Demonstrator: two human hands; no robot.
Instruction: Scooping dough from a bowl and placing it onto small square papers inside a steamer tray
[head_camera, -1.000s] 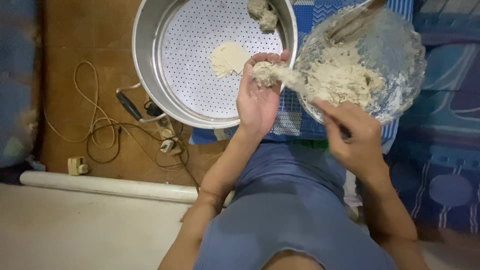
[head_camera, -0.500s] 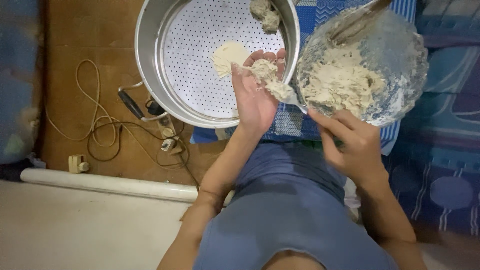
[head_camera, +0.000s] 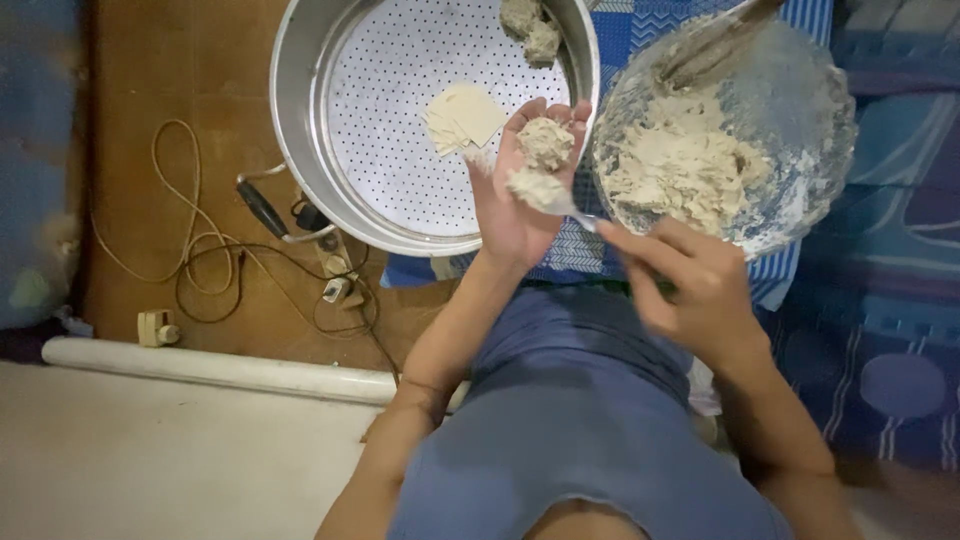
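1. The left hand (head_camera: 520, 200) lies palm up between the round metal steamer tray (head_camera: 300, 150) and the glass bowl (head_camera: 820, 150), its fingers apart and gently cupped.
2. 2 lumps of pale filling (head_camera: 545, 145) rest on that hand: 1 sits on the fingers, the other lower on the palm, where the tip of a spoon (head_camera: 570, 208) touches it.
3. The right hand (head_camera: 700, 285) holds the spoon, fingers closed on the handle; the hand is blurred, so the exact grip cannot be told.
4. The filling looks soft, sticky and light. It would likely smear or crumble under a hard squeeze, so a cupped palm beneath it seems the safest hold, not a pinch from the sides.
5. The bowl holds a large heap of the same mixture, its walls smeared with it, and stands on a blue patterned cloth (head_camera: 640, 40).
6. In the perforated tray lie thin square wrappers (head_camera: 462, 115) near the middle and a few shaped dumplings (head_camera: 530, 25) at the far rim.
7. The left forearm reaches forward with the wrist turned up; the right forearm angles inward toward the palm.
8. Cables (head_camera: 200, 260) trail over the brown floor to the left.
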